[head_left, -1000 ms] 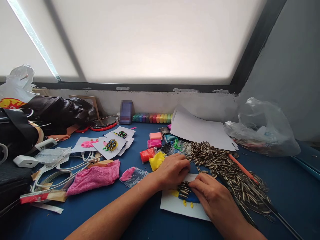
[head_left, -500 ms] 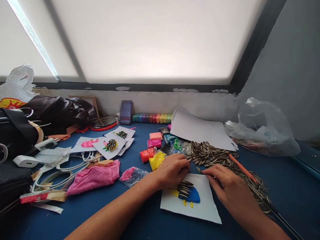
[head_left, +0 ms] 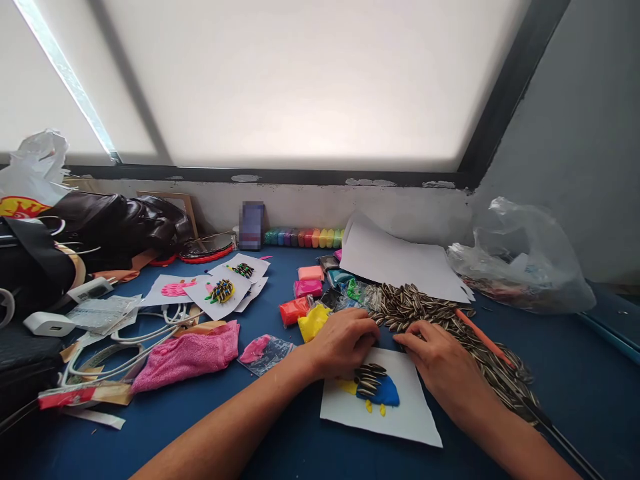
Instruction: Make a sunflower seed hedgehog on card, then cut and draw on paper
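Note:
A white paper sheet [head_left: 400,430] lies in front of me with a blue clay shape [head_left: 390,392] on it. Yellow clay [head_left: 347,386] adjoins its left side, and two small yellow pieces sit below. Several striped sunflower seeds [head_left: 369,381] are stuck in rows on the blue clay. My left hand [head_left: 345,340] rests over the sheet's upper left edge, fingers curled; whatever is under its fingertips is hidden. My right hand [head_left: 440,357] is at the sheet's upper right, thumb and fingers pinched together beside the seed pile [head_left: 415,303]. Any seed between those tips is hidden.
Clay packets, a red one [head_left: 295,311] and a yellow one [head_left: 314,323] among them, lie beyond my left hand. An orange stick [head_left: 483,337] crosses the seeds. Finished cards [head_left: 220,297], a pink cloth [head_left: 190,357] and white cables are left. A plastic bag [head_left: 525,267] stands right.
My right hand has shifted slightly left and up, its fingertips now covering the spot where a lone seed showed. My left hand and the sheet have stayed put.

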